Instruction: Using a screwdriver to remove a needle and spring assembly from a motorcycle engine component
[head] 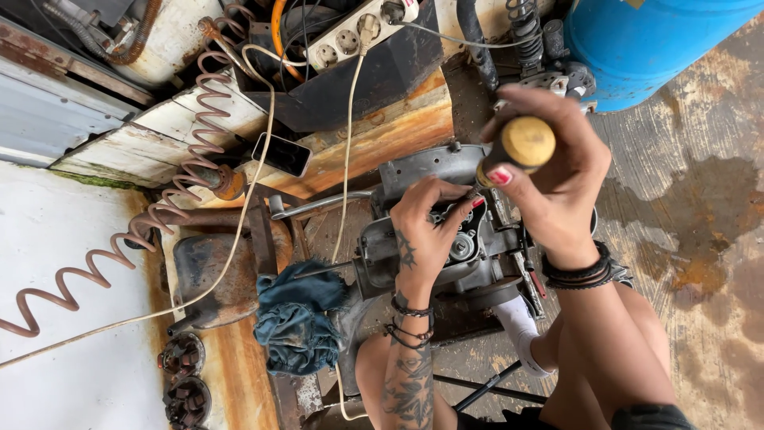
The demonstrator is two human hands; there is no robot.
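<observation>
A grey metal engine casing (414, 171) rests on the rusty workbench between my knees. My left hand (426, 227) lies on the open side of the casing, its fingers curled over the inner parts. My right hand (557, 175) is closed round a tool with a round yellow wooden handle (527, 143). The tool points down into the casing; its tip is hidden behind my fingers. Dark bracelets sit on both wrists.
A crumpled blue rag (298, 318) lies left of the casing. Further left hang a coiled air hose (187, 171) and a white cable (348, 151) from a power strip (358, 32). A phone (281, 154) lies on the bench. A blue barrel (652, 44) stands top right.
</observation>
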